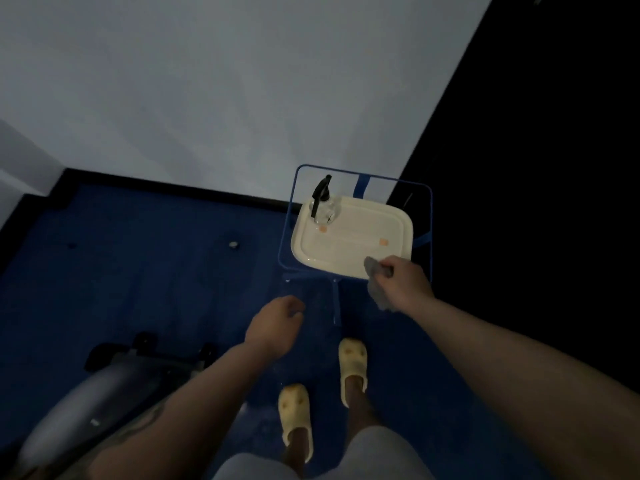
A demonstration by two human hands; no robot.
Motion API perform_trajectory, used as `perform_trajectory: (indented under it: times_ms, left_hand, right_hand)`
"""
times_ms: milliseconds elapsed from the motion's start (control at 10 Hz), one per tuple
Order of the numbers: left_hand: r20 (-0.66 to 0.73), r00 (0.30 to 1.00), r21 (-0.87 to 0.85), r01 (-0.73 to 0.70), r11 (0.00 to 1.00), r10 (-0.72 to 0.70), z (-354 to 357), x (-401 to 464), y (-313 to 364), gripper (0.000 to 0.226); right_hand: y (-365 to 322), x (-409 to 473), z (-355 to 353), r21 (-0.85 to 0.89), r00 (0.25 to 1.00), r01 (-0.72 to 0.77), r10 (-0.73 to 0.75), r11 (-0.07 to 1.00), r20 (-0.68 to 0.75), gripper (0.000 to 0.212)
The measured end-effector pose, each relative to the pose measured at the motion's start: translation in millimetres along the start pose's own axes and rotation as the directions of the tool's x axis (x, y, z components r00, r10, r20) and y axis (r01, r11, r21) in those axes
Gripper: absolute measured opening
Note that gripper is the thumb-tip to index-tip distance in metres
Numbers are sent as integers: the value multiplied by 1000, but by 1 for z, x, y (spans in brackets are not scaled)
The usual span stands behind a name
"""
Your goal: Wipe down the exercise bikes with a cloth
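Grey cloth [378, 282] was in my right hand [403, 284], pinched between thumb and fingers, with most of it hanging down under the hand. I held it over the near right corner of the cream tray [353, 252], which sat on a blue wire stand [294, 202] close to the white wall [242, 81]. My left hand [275, 323] was loosely curled and held nothing; it hung over the blue floor [138, 265], apart from the tray. A spray bottle [323, 202] with a black trigger stood upright on the far left corner of the tray. The exercise bike [104, 393] was at my lower left, and only its pale housing and dark base were visible. The room was dark, so I could not tell if the cloth was wet or dry.

I judged that I was preparing the cloth at the stand, with no bike wiped in this moment. To do this step well, I should take the bottle with the free hand, open the cloth flat over my palm, and spray it lightly above the tray so drops fall there and not on the floor. Then I should turn left to the bike with the cloth folded, not bunched.
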State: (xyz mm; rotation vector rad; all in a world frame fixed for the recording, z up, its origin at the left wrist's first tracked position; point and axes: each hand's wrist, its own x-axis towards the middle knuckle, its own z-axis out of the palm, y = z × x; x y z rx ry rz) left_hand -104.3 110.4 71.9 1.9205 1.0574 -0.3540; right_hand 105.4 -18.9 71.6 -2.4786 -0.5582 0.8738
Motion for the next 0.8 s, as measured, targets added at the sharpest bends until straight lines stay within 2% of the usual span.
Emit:
perform_trajectory:
  times_ms: [200,400,600,700,800]
  left_hand:
    - [-57,998,-41,18,999,-20,-3,62,43,34]
    - [-60,998,-67,30,997,-34,11,95,46,37]
    - [-64,994,-29,86,996,-88,12,96,32,34]
    - [-59,995,-35,74,997,-76,5,89,35,33]
    - [-77,995,-42,59,997,-62,-7,74,46,33]
  right_hand:
    - [1,80,12,-33,997,71,-72,997,-37,26]
    - [20,142,43,-117,998,54,-55,992,-4,24]
    - [20,148,53,-152,995,38,-22,988,100,32]
    - [14,134,45,-160,993,60,-42,985,115,36]
    - [5,109,28,-110,997,50,-43,993,69,36]
